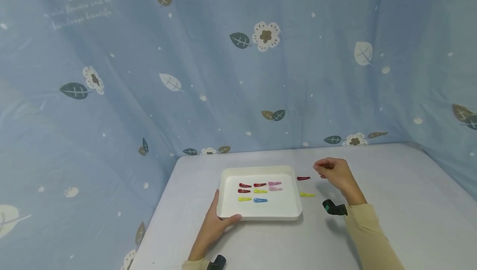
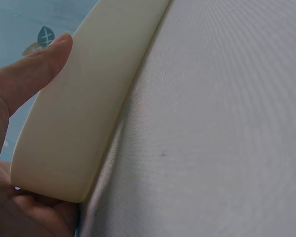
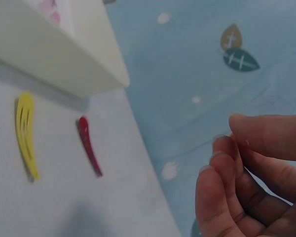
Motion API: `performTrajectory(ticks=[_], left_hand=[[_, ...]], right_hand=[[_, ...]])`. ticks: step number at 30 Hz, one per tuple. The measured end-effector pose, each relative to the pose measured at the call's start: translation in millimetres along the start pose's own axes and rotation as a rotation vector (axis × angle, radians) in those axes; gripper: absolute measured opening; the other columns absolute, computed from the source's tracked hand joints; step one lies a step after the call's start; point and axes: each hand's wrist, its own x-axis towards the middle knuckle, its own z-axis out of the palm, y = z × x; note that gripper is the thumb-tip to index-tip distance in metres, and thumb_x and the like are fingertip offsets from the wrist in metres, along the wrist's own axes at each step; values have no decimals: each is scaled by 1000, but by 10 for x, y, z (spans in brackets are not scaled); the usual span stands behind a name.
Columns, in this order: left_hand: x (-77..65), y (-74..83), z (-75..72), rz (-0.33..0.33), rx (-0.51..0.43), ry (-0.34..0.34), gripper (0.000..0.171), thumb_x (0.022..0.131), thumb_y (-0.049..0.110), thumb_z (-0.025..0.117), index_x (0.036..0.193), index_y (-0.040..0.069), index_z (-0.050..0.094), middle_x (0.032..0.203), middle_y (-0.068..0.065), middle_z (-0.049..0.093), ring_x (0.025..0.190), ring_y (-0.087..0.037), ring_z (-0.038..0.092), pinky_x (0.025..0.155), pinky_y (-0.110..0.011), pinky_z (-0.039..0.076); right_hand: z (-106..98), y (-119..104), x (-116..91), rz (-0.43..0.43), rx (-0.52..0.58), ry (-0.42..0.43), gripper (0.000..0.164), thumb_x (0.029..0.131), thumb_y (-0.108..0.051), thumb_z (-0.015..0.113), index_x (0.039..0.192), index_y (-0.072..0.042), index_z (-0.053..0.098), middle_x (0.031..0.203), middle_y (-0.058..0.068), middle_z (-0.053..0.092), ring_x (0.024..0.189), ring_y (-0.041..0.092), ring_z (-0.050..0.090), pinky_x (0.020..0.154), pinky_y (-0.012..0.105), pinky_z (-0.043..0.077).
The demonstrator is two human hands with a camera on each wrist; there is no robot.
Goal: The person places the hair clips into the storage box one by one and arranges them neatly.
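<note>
My left hand (image 1: 214, 223) grips the near left corner of a white rectangular tray (image 1: 261, 218); in the left wrist view its thumb (image 2: 44, 61) lies on the tray's wall and other fingers curl at the corner. Inside are several hair clips in short rows: red (image 1: 244, 191), yellow (image 1: 244, 198), pink (image 1: 275, 189) and one blue (image 1: 260, 200). Right of the tray lie a red hair clip (image 3: 90, 146) and a yellow hair clip (image 3: 25, 133). My right hand (image 1: 337, 175) hovers beyond them, fingers loosely bent, thumb near the fingertips, nothing visible between them.
A white cloth covers the table (image 1: 406, 203). Blue curtain (image 1: 223, 96) with leaves and flowers hangs along the table's back and left side. Dark camera mounts (image 1: 334, 208) sit at both wrists.
</note>
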Motion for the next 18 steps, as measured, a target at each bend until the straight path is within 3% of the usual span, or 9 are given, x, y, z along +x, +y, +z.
performTrajectory(ticks=[7,18], left_hand=[[9,-4,-10,6,4,0,128,75,46,91,167,8,10,173,-14,22,159,-43,22,123,-70,24],[4,18,-14,10,1,-4,127,76,44,91,167,6,10,173,-16,21,159,-44,22,123,-70,24]], right_hand=[[18,171,84,57,15,5,34,102,-19,65,124,6,67,121,26,70,97,26,70,78,29,63],[177,417,235,128,-12,5,29,100,-14,65,119,8,69,114,26,72,87,23,66,68,25,56]])
